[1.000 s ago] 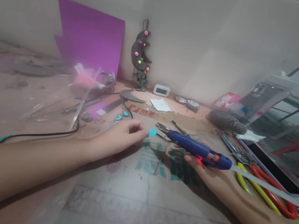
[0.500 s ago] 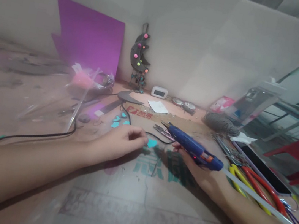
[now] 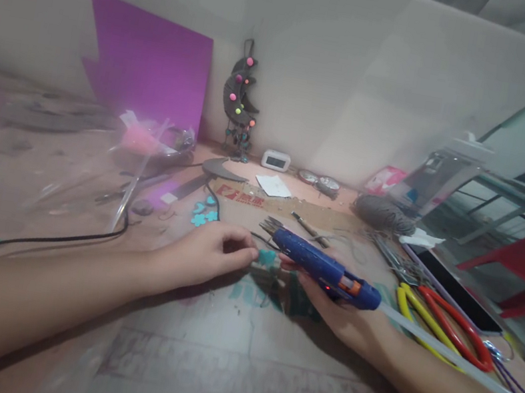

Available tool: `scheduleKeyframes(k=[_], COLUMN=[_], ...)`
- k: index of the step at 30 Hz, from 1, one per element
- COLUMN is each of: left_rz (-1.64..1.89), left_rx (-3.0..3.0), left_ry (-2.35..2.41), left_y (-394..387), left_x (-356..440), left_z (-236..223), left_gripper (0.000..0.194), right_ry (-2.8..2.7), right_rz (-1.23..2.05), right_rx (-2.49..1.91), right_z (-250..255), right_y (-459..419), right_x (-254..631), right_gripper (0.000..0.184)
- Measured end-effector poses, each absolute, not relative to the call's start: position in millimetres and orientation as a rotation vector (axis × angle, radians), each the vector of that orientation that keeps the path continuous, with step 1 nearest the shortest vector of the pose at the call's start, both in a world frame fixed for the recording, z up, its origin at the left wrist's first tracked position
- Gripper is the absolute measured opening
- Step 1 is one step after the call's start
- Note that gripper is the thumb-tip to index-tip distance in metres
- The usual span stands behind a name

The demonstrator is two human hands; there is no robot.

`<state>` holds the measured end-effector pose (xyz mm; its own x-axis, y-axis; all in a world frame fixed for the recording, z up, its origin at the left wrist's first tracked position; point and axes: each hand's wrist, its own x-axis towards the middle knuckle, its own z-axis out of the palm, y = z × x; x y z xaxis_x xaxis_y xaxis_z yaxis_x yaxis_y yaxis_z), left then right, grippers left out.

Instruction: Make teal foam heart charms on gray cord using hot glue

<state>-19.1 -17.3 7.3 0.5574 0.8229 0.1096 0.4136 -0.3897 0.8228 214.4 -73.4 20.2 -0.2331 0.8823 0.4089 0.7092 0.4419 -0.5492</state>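
Observation:
My left hand [image 3: 226, 254] pinches a small teal cut-out [image 3: 266, 257] between thumb and fingertips, just above the cardboard. Wrapped around a blue glue gun [image 3: 317, 260] is my right hand [image 3: 324, 306], its fingers mostly hidden under the tool. The gun's nozzle points left and lies above and slightly beyond the teal piece. A long clear glue stick [image 3: 448, 351] sticks out of its back, and a small red light glows on its side. Several more teal cut-outs [image 3: 203, 212] lie beyond my left hand.
A grey crescent [image 3: 221, 169] lies farther back, near a decorated moon hanging [image 3: 241, 94] by the wall. Red- and yellow-handled tools [image 3: 456, 332], a phone [image 3: 459, 289] and grey yarn [image 3: 384, 214] are on the right. A black cord [image 3: 67, 236] crosses the left side.
My right hand has brought the glue gun a little left and down, nearer the teal piece. The left hand keeps its pinch. The whole view has shifted slightly.

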Motion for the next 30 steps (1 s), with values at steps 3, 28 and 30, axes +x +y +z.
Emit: scheduleKeyframes(k=[3,28,30], left_rz=[0.661,0.750,0.756], left_rx=[2.013,1.632,1.630], left_ry=[0.980,1.101,1.131], left_y=[-17,-11,-11], left_x=[-19,-22,-23], left_z=[6,-2,0], left_gripper=[0.021,0.030,0.030], right_ry=[-2.073,-1.996,-2.001], right_rz=[0.277,0.437,0.476], right_rx=[-1.284,-1.412,-1.418], right_z=[19,20,22], right_y=[-74,-63,-64], right_x=[217,234,234], right_gripper=[0.011,0.024,0.025])
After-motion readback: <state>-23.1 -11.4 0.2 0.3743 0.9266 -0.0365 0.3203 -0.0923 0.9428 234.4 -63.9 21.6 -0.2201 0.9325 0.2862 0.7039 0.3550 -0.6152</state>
